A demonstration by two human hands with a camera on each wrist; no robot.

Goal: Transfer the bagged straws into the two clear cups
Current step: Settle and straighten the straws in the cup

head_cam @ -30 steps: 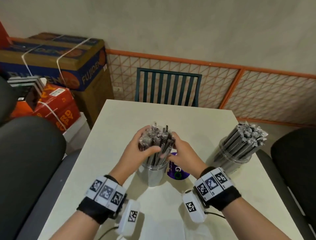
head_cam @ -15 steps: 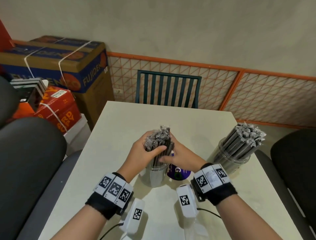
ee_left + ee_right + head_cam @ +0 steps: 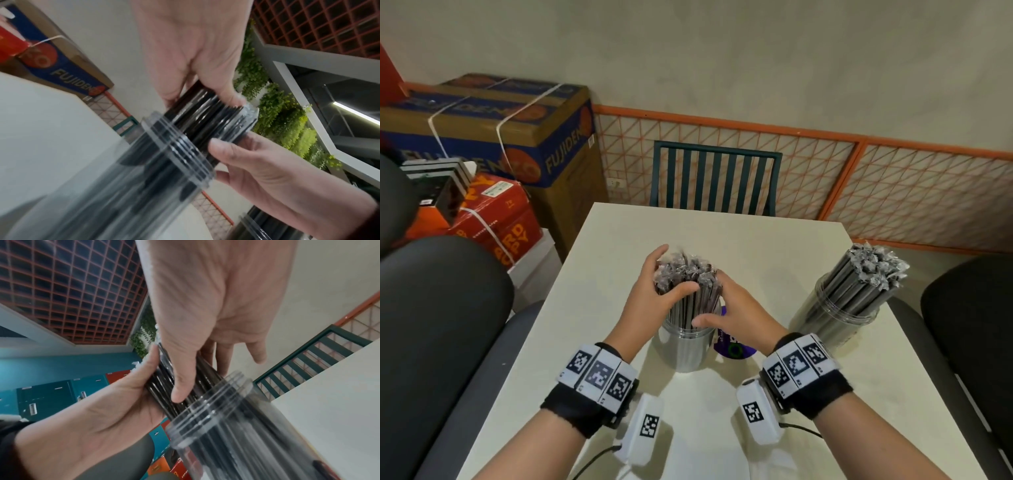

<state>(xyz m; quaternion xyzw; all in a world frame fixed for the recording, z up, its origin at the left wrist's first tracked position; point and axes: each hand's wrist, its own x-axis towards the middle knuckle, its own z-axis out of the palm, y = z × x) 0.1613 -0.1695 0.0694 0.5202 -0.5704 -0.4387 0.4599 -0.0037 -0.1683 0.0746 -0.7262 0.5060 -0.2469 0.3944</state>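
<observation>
A bundle of dark wrapped straws (image 3: 688, 274) stands in the near clear cup (image 3: 686, 349) at the table's middle. My left hand (image 3: 667, 274) grips the bundle's top from the left, thumb across its front. On the right side, my right hand (image 3: 709, 298) holds the bundle, thumb low near the cup's rim and fingers behind. The wrist views show the straws (image 3: 205, 116) (image 3: 164, 386) running down into the cup (image 3: 174, 154) (image 3: 226, 402). A second clear cup (image 3: 839, 318) at the right is packed with straws (image 3: 873, 263) that lean right.
A purple round object (image 3: 732, 349) lies just behind the near cup. The white table (image 3: 722, 240) has a green slatted chair (image 3: 715, 178) at its far end and black chairs (image 3: 441, 308) on both sides. Cardboard boxes (image 3: 493, 137) are stacked at the left.
The splayed straw tops have been gathered into a tighter bundle. My right thumb has slid down toward the cup's rim. The cups have not moved.
</observation>
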